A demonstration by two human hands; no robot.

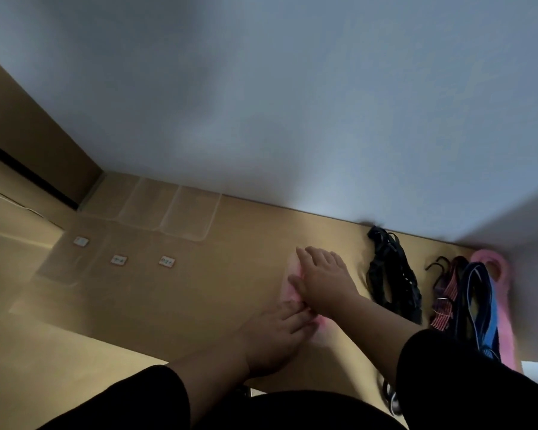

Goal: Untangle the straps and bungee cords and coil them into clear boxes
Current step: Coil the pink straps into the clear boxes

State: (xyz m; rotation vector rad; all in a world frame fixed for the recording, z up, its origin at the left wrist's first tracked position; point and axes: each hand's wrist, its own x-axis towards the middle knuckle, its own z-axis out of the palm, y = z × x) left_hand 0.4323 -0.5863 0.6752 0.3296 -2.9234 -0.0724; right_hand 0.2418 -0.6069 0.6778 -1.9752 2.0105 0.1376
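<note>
Two hands lie flat on a pale pink strap [289,285] stretched along the middle of the tan wooden bench [230,274]: the right hand [320,279] presses its straight fingers on the strap's far part, and the left hand [274,330] presses on its near part, fingers extended, neither one curled round it as far as the blurred view shows. Both arms wear black sleeves [448,367]. Toward the bench's right edge lie four separate heaps: one black tangled bungee cord bundle [392,274] nearest the hands, one red-and-white striped cord with black hooks [444,293] beside it, one dark blue strap with lighter blue edging [479,302] next, and one wide pink band [500,293] at the far right corner against the wall. Near the bench's far left corner stand three clear plastic boxes [187,215] in a row along the white wall [292,103]. In front of them, nearer the left edge, lie three flat clear lids [75,262], and three small white labels [167,261] with reddish borders are set in a line; their writing is too blurred to read.
</note>
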